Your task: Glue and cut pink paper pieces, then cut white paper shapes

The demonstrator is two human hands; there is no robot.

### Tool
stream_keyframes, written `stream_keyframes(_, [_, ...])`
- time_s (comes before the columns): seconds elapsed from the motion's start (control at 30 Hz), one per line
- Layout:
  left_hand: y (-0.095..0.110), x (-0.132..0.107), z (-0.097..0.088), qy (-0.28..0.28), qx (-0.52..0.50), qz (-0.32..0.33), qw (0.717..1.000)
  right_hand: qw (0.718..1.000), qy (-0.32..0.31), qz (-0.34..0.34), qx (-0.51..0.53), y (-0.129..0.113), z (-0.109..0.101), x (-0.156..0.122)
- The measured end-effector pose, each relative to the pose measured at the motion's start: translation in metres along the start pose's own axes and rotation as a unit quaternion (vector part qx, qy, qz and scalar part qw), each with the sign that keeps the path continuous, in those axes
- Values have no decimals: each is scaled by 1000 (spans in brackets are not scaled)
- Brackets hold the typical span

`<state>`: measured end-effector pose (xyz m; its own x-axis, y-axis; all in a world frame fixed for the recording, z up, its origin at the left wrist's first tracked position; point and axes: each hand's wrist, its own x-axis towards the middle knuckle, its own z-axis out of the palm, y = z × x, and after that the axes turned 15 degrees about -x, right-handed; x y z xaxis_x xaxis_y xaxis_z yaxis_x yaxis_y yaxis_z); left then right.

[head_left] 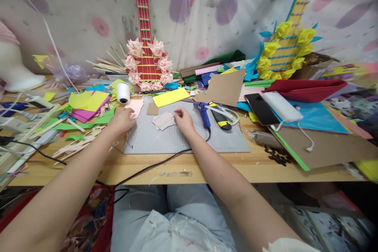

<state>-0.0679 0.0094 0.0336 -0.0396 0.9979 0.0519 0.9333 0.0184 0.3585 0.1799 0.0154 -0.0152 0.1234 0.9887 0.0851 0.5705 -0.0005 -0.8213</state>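
Observation:
My left hand (121, 120) is at the left edge of the grey cutting mat (147, 141), its fingers curled together beside a pale pink paper sheet (136, 106). Whatever those fingers hold, if anything, is hidden. A loose stack of small pale pink paper pieces (164, 120) lies on the mat between my hands. At the stack's right edge is my right hand (183, 120), thumb and forefinger slightly apart, fingertips at or touching the papers. Behind the stack lies a small brown cardboard square (152, 108). A blue glue gun (203, 115) rests right of my right hand.
A yellow-black cutter (221, 117) and a yellow strip (171, 97) lie on the mat. Red (144, 27) and yellow (285, 51) paper-flower guitars stand behind. Coloured scraps (88, 104) are left; a phone (261, 109) is right. A black cable (153, 165) crosses the table edge.

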Motion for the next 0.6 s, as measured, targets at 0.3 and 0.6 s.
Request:
stream_keyframes(0.3, [-6,-11,0,14,16,24,999,934,-73,-229,-265,-60,23,2])
stream_keyframes(0.6, [-5,-13,2,106,-80,-14,991,792,-125,-371,-469,-83,57,26])
